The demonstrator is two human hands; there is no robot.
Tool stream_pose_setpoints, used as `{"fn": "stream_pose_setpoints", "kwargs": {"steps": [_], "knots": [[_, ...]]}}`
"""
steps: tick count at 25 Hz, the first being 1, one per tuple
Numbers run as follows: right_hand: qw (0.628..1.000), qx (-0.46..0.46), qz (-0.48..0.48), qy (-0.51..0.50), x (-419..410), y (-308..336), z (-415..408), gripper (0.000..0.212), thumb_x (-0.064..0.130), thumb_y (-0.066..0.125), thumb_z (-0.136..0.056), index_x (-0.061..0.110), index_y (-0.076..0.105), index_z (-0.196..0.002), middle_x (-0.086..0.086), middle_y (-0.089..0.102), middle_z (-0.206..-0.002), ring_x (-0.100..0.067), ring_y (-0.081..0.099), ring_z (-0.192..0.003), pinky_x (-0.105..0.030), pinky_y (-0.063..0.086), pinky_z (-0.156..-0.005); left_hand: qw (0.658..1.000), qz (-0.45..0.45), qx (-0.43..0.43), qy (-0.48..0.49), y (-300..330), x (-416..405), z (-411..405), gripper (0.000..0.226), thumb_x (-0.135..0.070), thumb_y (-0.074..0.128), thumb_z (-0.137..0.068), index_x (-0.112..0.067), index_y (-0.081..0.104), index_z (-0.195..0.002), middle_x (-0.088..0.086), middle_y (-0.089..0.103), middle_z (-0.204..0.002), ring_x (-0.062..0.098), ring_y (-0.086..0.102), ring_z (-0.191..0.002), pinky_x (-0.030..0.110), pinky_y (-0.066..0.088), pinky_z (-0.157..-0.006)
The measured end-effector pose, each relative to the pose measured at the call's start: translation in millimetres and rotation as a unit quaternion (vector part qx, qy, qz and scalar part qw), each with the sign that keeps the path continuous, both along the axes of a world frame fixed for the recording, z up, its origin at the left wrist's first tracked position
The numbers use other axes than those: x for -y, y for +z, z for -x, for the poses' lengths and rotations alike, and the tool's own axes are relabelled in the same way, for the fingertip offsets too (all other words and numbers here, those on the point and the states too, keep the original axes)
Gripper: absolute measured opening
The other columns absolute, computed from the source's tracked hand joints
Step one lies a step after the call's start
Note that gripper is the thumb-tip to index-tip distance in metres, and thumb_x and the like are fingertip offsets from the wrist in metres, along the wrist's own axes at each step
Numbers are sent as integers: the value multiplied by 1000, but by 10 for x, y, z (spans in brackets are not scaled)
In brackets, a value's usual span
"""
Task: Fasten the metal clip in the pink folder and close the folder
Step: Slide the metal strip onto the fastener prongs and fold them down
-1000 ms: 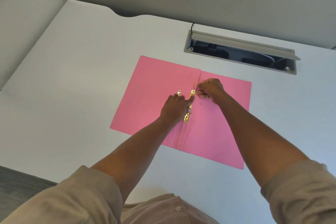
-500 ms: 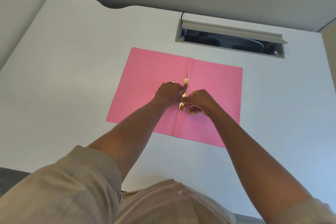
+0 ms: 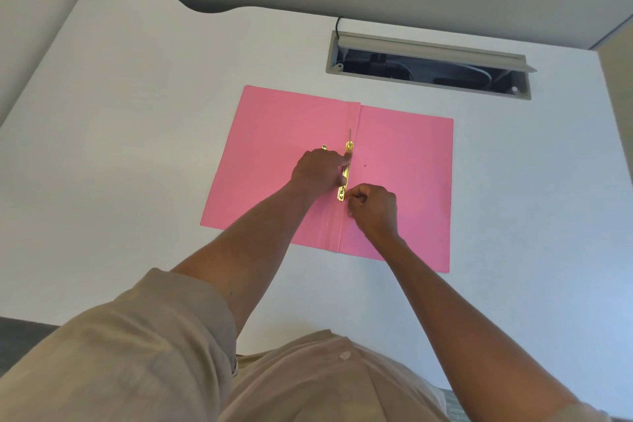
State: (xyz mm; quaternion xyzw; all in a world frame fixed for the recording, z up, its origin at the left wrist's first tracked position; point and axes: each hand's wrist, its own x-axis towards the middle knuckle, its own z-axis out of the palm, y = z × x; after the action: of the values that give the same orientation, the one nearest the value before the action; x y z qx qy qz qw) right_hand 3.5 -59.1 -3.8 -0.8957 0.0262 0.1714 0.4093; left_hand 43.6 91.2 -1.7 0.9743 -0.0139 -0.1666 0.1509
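Note:
The pink folder [image 3: 270, 134] lies open and flat on the white desk. A gold metal clip [image 3: 346, 172] runs along its centre fold, with a thin prong standing up at its far end. A small gold piece [image 3: 324, 147] lies on the left leaf. My left hand [image 3: 317, 172] presses on the clip from the left, index finger on its far part. My right hand [image 3: 372, 207] pinches at the clip's near end with thumb and fingers closed. The near prong is hidden by my fingers.
A grey cable tray [image 3: 428, 67] with its lid raised is sunk into the white desk [image 3: 137, 113] behind the folder. Partition walls close the desk at the back and left. My sleeves and torso fill the bottom of the view.
My right hand has moved from the clip's far end toward me to its near end. The left hand stays pressed on the clip. The camera has shifted a little.

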Motion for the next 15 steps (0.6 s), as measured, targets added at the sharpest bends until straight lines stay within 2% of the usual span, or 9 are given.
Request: {"fn": "stream_pose_setpoints", "kwargs": {"steps": [7, 15], "knots": [[1000, -19, -6, -10, -43, 12, -15, 26, 4, 56, -78, 16, 79, -83, 1, 72, -67, -25, 70, -72, -39, 59, -73, 1000, -17, 6, -13, -25, -8, -11, 53, -29, 61, -92, -30, 49, -144, 6, 71, -111, 33, 63, -106, 40, 51, -87], [999, -23, 20, -26, -124, 41, -2, 24, 5, 53, -76, 9, 74, -67, -11, 71, -64, -34, 68, -69, -39, 59, -66, 999, -32, 7, -21, -25, 3, -15, 55, -28, 60, -93, -29, 46, -146, 4, 71, -109, 31, 63, -106, 38, 49, -85]]}}
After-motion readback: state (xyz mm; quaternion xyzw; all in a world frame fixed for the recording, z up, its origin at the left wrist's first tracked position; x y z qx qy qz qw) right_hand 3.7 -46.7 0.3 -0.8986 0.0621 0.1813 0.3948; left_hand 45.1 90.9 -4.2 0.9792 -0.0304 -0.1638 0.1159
